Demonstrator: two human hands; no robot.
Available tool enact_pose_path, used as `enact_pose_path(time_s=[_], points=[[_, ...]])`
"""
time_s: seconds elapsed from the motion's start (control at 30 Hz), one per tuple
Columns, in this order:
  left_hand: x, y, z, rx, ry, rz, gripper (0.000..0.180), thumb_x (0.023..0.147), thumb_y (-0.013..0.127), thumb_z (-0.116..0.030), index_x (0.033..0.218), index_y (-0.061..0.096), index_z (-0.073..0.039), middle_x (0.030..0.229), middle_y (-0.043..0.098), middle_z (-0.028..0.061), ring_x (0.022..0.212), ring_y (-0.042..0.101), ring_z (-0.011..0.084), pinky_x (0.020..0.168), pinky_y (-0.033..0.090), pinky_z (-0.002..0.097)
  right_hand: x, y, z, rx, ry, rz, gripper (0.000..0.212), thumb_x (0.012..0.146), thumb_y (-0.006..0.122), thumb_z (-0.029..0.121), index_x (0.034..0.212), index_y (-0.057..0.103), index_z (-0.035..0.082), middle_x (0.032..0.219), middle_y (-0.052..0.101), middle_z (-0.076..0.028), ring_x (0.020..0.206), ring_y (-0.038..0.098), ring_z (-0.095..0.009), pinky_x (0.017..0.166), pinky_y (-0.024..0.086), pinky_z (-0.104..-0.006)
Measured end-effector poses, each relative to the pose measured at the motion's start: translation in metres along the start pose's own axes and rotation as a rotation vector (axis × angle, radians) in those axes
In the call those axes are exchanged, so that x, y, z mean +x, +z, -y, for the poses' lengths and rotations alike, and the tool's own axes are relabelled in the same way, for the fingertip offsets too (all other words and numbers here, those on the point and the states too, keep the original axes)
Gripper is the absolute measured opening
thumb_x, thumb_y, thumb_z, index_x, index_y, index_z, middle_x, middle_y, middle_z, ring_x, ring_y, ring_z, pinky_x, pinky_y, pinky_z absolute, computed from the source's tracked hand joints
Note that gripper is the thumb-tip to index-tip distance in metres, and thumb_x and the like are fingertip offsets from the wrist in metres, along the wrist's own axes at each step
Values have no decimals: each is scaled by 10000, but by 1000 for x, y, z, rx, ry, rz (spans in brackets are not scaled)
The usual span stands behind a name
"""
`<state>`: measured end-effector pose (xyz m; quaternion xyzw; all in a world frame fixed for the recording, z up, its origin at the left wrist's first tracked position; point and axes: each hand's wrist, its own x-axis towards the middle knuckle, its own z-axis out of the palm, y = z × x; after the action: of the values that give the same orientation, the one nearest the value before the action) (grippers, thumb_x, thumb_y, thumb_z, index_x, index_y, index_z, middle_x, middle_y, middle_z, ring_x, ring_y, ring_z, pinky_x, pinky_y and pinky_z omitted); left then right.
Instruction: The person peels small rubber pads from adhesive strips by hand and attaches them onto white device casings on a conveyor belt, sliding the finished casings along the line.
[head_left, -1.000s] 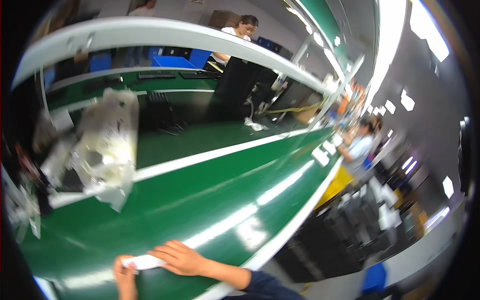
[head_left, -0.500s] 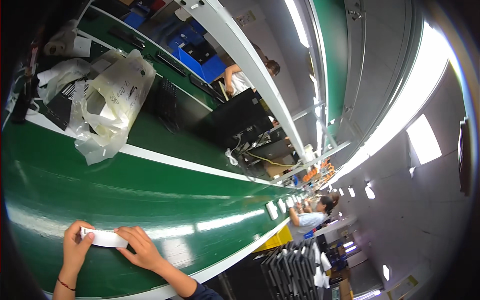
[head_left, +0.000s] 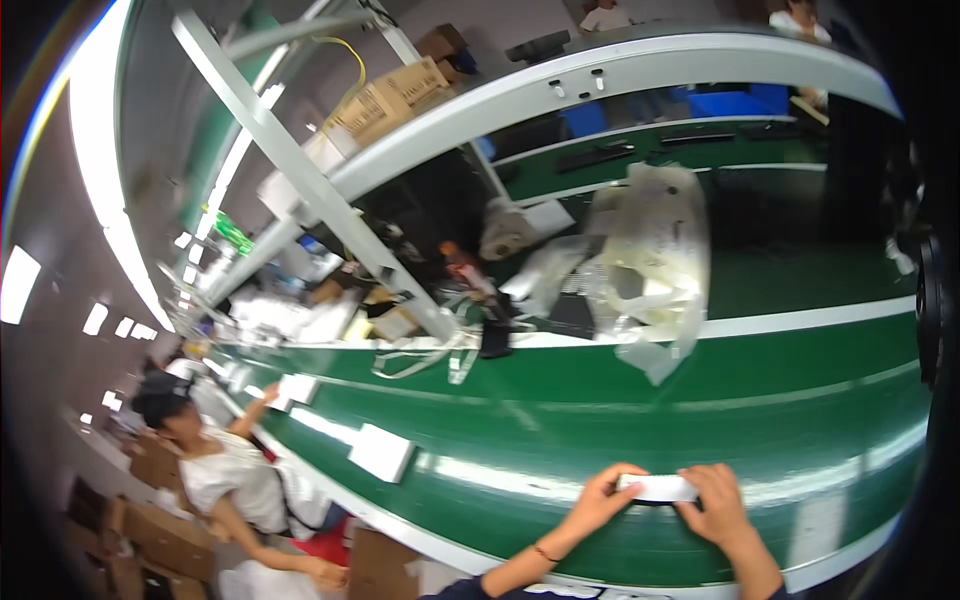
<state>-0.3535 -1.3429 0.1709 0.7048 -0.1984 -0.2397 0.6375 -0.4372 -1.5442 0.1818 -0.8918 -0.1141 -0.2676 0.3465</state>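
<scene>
My left hand (head_left: 606, 502) and my right hand (head_left: 722, 508) hold a small white oblong piece (head_left: 662, 488) between them, one at each end. Both sets of fingers are closed on its ends, just above the green work surface (head_left: 540, 440). Its exact kind is too small to make out; a dark line runs along its lower edge. Away to the left on the green surface lies a flat white box (head_left: 380, 452), apart from my hands.
A crumpled clear plastic bag (head_left: 655, 260) rests beyond my hands at the surface's far edge. At the left a co-worker in a dark cap (head_left: 165, 400) reaches toward white boxes (head_left: 296, 390). A slanted metal post (head_left: 320, 200) and cardboard cartons (head_left: 385, 105) stand behind.
My view has swung left, bringing the capped co-worker and the flat white box into sight. Both hands keep their hold on the white piece.
</scene>
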Motion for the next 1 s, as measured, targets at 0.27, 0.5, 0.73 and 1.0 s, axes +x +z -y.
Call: enact_pose_path(time_s=[0.27,0.5,0.73,1.0], points=[[-3,1,-6,76,-105,2,208,870,546,-108,1072,564,-61,999,565,7,781,464,59,707,357,166,-3,6,-11,-22,-1,-55,405,594,644,88,993,574,75,952,571,-51,777,506,-217,735,394,-311],[-7,-9,-6,100,-170,15,212,876,541,-124,1078,561,-60,1002,556,0,786,456,61,710,340,164,-2,8,-2,-38,0,-34,400,595,640,86,989,574,76,948,568,-49,785,506,-215,733,393,-309],[-6,-9,-5,102,-113,26,220,876,537,-120,1089,556,-69,999,548,-4,761,427,58,681,319,165,2,12,-4,-35,16,-48,392,588,639,80,974,571,72,934,562,-56,767,493,-223,733,389,-321],[-8,-3,-7,48,-8,42,232,873,533,-110,1101,539,-67,1005,543,4,771,447,69,698,332,170,-2,16,-3,-46,37,-64,383,582,634,67,958,563,62,922,556,-70,744,476,-239,726,386,-334]])
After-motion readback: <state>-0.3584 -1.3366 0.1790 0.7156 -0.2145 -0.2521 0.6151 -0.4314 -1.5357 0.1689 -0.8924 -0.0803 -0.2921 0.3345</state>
